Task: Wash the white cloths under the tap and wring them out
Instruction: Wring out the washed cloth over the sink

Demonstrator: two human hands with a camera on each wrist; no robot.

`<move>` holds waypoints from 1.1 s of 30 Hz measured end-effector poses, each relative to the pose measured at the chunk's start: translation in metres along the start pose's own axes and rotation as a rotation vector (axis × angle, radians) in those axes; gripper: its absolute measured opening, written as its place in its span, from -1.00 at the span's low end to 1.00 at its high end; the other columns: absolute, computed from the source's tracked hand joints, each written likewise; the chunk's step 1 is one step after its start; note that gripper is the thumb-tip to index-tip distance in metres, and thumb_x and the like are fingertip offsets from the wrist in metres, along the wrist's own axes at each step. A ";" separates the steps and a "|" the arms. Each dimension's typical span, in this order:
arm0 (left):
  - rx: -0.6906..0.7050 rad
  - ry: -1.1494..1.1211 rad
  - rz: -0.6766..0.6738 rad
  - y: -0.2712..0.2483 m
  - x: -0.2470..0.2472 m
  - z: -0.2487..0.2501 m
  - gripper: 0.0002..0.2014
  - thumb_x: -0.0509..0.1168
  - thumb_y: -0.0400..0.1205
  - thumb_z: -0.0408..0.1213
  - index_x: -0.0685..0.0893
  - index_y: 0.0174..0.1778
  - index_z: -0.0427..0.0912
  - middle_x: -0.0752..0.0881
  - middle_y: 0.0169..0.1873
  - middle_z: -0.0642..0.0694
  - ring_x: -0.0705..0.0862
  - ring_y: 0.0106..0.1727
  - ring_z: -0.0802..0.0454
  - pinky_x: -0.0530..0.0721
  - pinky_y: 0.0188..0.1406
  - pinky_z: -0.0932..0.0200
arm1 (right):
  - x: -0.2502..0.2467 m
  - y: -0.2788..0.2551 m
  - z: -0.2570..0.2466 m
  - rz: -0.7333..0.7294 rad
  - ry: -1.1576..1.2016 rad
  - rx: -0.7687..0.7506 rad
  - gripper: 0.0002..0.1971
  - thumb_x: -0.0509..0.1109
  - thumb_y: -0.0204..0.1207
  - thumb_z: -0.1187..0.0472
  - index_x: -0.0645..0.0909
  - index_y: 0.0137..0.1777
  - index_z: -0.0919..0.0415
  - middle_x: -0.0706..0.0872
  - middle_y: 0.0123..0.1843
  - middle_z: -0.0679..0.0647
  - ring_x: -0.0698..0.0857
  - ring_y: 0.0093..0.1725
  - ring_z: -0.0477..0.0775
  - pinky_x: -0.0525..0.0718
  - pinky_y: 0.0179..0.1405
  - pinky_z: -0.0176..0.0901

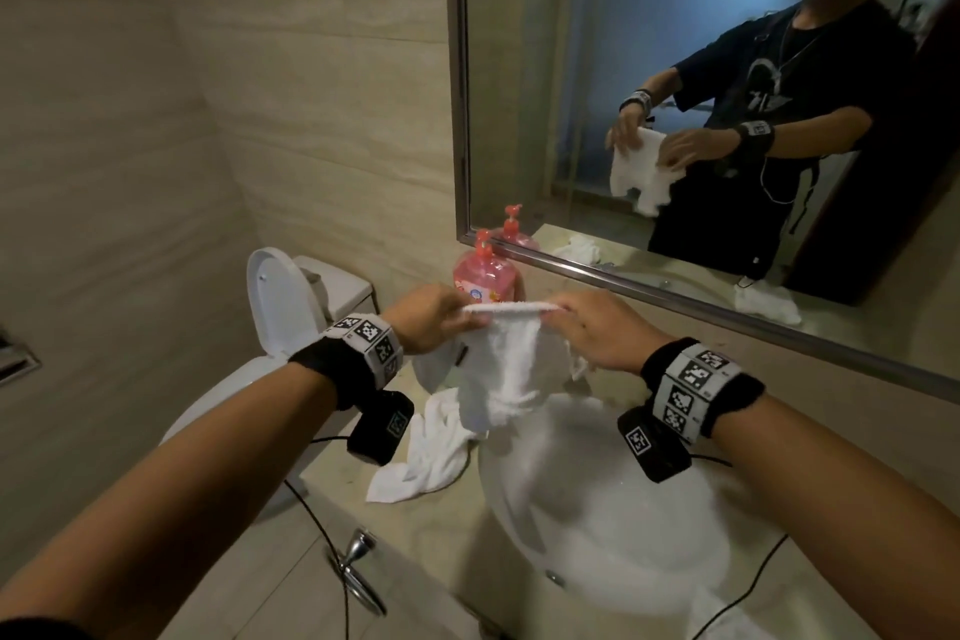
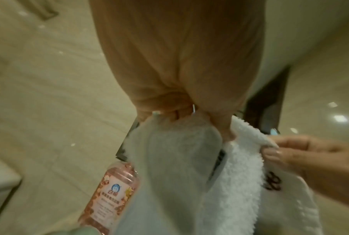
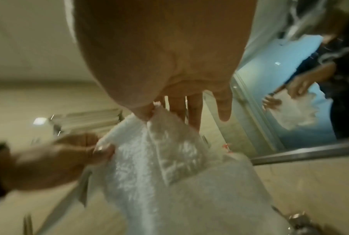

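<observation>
A white terry cloth (image 1: 511, 369) hangs in the air above the far rim of the white basin (image 1: 597, 499). My left hand (image 1: 441, 322) pinches its top edge on the left, and my right hand (image 1: 592, 327) pinches the same edge on the right, stretching it between them. In the left wrist view the cloth (image 2: 179, 167) drops from my left hand (image 2: 189, 114). In the right wrist view my right hand (image 3: 155, 111) pinches the cloth (image 3: 159, 167) with thumb and forefinger while the other fingers stay straight. A second white cloth (image 1: 426, 457) lies crumpled on the counter left of the basin.
A pink soap pump bottle (image 1: 483, 276) stands behind the cloth by the mirror (image 1: 675, 94). A toilet (image 1: 291, 307) with raised lid sits at the left. A chrome towel ring (image 1: 358, 572) hangs below the counter edge. The tap is hidden behind the cloth.
</observation>
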State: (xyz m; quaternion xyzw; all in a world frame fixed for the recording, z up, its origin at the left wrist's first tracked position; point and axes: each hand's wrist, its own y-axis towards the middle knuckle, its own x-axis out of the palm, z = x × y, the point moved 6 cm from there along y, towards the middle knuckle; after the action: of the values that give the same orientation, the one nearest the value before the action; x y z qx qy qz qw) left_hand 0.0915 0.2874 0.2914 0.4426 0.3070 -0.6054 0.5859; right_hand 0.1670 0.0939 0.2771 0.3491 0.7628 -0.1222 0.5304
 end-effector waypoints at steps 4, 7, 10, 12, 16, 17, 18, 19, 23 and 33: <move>-0.145 -0.288 0.055 0.004 -0.004 -0.005 -0.61 0.24 0.71 0.04 0.69 -0.23 -0.20 0.63 -0.42 -0.07 0.53 -0.46 0.09 0.48 -0.51 0.42 | -0.015 0.006 0.010 0.204 0.273 0.168 -0.68 0.31 0.73 -0.04 0.66 -0.21 0.09 0.71 -0.27 0.03 0.63 -0.29 0.03 0.54 -0.30 -0.07; -0.357 -0.649 0.074 0.011 0.008 0.004 -0.52 0.15 0.72 0.15 0.56 -0.24 -0.24 0.47 -0.57 -0.01 0.39 -0.63 0.14 0.39 -0.66 0.32 | -0.003 0.006 0.002 0.364 0.493 0.309 -0.64 0.30 0.73 -0.06 0.52 -0.28 0.09 0.54 -0.36 -0.07 0.49 -0.40 -0.08 0.42 -0.38 -0.15; -0.387 -0.903 0.145 0.022 0.013 0.030 -0.57 0.09 0.77 0.08 0.61 -0.08 -0.24 0.67 -0.50 -0.16 0.58 -0.55 0.07 0.55 -0.61 0.29 | 0.023 0.012 -0.037 0.388 0.667 0.256 -0.71 0.24 0.76 -0.11 0.67 0.04 0.05 0.73 -0.16 -0.10 0.65 -0.29 -0.27 0.55 -0.33 -0.36; -0.339 -0.885 0.156 0.028 0.019 0.043 -0.59 0.05 0.80 -0.05 0.60 0.17 -0.35 0.75 -0.01 -0.40 0.76 -0.04 -0.24 0.80 0.00 -0.04 | 0.021 0.017 -0.048 0.445 0.685 0.257 -0.60 0.14 0.79 -0.15 0.68 0.21 0.10 0.77 -0.01 -0.04 0.71 -0.10 -0.17 0.59 -0.17 -0.30; -0.401 -0.839 0.132 0.026 0.024 0.048 -0.49 0.00 0.79 0.01 0.66 0.15 -0.38 0.72 0.09 -0.44 0.71 0.17 -0.38 0.67 0.24 -0.34 | 0.009 0.018 -0.038 0.515 0.693 0.376 -0.50 0.05 0.78 -0.25 0.71 0.13 0.07 0.78 -0.03 -0.02 0.74 -0.02 -0.05 0.62 -0.11 -0.18; -0.396 -0.830 0.162 0.027 0.022 0.047 -0.52 0.00 0.80 -0.03 0.65 0.14 -0.37 0.72 0.11 -0.43 0.70 0.18 -0.37 0.66 0.25 -0.34 | 0.012 0.018 -0.042 0.512 0.675 0.346 -0.48 0.05 0.78 -0.25 0.72 0.13 0.10 0.80 -0.02 0.01 0.75 -0.01 -0.02 0.65 -0.10 -0.16; -0.396 -0.832 0.190 0.027 0.020 0.046 -0.55 0.01 0.80 -0.06 0.63 0.15 -0.38 0.71 0.12 -0.44 0.69 0.18 -0.38 0.64 0.26 -0.34 | 0.017 0.018 -0.046 0.515 0.654 0.312 -0.47 0.06 0.78 -0.25 0.72 0.16 0.12 0.81 0.02 0.03 0.76 0.02 0.00 0.70 -0.07 -0.14; -0.410 -0.840 0.199 0.026 0.020 0.046 -0.56 0.02 0.80 -0.06 0.63 0.14 -0.38 0.71 0.13 -0.46 0.69 0.17 -0.38 0.65 0.27 -0.34 | 0.020 0.019 -0.048 0.525 0.638 0.297 -0.47 0.06 0.78 -0.23 0.72 0.19 0.13 0.82 0.04 0.06 0.77 0.05 0.02 0.73 -0.02 -0.10; -0.391 -0.956 0.017 0.014 0.029 0.057 -0.45 0.06 0.76 0.09 0.69 0.16 -0.36 0.72 0.09 -0.48 0.73 0.05 -0.41 0.64 0.18 -0.25 | 0.003 0.025 -0.024 0.436 0.518 0.323 -0.52 0.07 0.81 -0.16 0.63 -0.17 0.09 0.70 -0.25 0.00 0.69 -0.18 0.05 0.53 -0.31 -0.19; -0.200 0.279 -0.304 -0.001 0.008 -0.002 -0.72 0.35 0.63 -0.19 0.63 0.18 -0.25 0.72 0.10 -0.23 0.67 0.11 -0.19 0.54 -0.02 0.15 | -0.004 0.016 -0.009 -0.172 -0.141 -0.084 -0.73 0.61 0.43 -0.16 0.64 -0.08 -0.08 0.69 -0.18 -0.18 0.58 -0.26 -0.27 0.43 -0.31 -0.25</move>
State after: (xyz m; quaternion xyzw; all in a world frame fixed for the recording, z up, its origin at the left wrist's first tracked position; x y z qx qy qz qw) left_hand 0.0916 0.2854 0.2835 0.4107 0.5067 -0.5863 0.4805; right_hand 0.1720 0.1088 0.2869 0.2505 0.7551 -0.1596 0.5845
